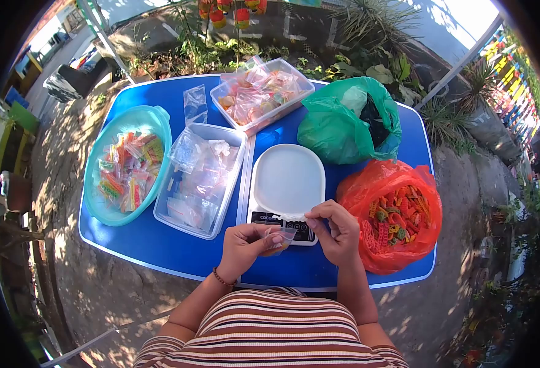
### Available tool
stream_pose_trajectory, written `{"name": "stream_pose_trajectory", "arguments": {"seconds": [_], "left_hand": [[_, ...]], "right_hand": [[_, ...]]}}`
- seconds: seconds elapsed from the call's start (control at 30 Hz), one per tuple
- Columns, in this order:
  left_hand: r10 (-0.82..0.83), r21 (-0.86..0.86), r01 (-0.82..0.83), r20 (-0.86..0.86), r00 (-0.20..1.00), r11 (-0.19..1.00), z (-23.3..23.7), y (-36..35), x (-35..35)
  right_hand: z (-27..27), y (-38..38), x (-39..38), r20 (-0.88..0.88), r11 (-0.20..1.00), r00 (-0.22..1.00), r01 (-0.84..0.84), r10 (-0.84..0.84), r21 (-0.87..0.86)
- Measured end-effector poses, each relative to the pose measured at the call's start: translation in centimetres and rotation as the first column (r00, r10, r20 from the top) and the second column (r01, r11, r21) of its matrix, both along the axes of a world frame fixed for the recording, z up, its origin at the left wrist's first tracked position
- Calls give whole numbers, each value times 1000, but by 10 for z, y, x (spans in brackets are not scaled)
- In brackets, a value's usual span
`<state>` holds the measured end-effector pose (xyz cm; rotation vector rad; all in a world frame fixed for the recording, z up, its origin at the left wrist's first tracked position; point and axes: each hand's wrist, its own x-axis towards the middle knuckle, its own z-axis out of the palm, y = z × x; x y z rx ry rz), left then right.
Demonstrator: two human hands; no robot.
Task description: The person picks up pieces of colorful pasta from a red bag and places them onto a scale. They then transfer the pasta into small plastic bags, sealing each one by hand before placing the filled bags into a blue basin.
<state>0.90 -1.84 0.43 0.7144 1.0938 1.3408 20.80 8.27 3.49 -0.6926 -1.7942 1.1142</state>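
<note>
Pinching the small plastic bag (282, 240) in our left fingers (259, 246) by the scale's (289, 178) near edge, we should hold it steady; whether our right fingers (326, 210) grip the pale strip (292, 217), we cannot tell.

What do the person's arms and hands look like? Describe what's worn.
The left hand and right hand are bare, without gloves. A thin brown beaded bracelet circles the left wrist; the right wrist shows none. Short fabric sleeves striped in brownish red, white and black leave the forearms bare.
</note>
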Motion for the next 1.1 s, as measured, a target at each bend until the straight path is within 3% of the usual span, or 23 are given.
{"name": "stream_pose_trajectory", "arguments": {"seconds": [0.07, 0.17, 0.27, 0.4, 0.47, 0.57, 0.67, 0.87, 0.97, 1.07, 1.1], "left_hand": [[-16, -9, 16, 19, 1000, 1000, 3, 1, 2], [-51, 5, 51, -45, 998, 999, 3, 1, 0], [-61, 6, 62, -102, 993, 998, -2, 2, -1], [-94, -5, 94, -87, 992, 996, 6, 2, 2], [-160, 19, 166, -184, 970, 986, 3, 3, 1], [-257, -17, 260, -234, 938, 965, 3, 3, -1], [-239, -1, 242, -177, 955, 970, -3, 2, 1], [-125, -19, 125, -10, 992, 992, -4, 0, 6], [-86, 44, 85, 25, 996, 995, -6, 3, 7], [-46, 113, 55, -78, 996, 992, -6, 4, 6], [-29, 137, 47, -132, 991, 989, -6, 4, 5]], "right_hand": [[3, 0, 4, -8, 1000, 1000, -6, 6, 26], [17, 0, 11, 140, 995, 989, -62, 51, 76], [20, 0, 16, 141, 995, 985, -97, 97, -2], [26, 1, 13, 236, 990, 969, -96, 69, 103], [24, 0, 9, 244, 981, 967, -118, 78, 156], [22, -15, -4, 170, 994, 982, -65, 79, -84], [16, -11, -9, 287, 981, 954, -130, 85, 143], [17, -5, -2, 288, 951, 955, -150, 69, 270], [25, -15, -1, 197, 994, 978, -55, 73, -98], [8, -18, 2, 212, 990, 977, 0, 30, -139], [6, -19, 2, 176, 997, 984, 24, -12, -68]]}}
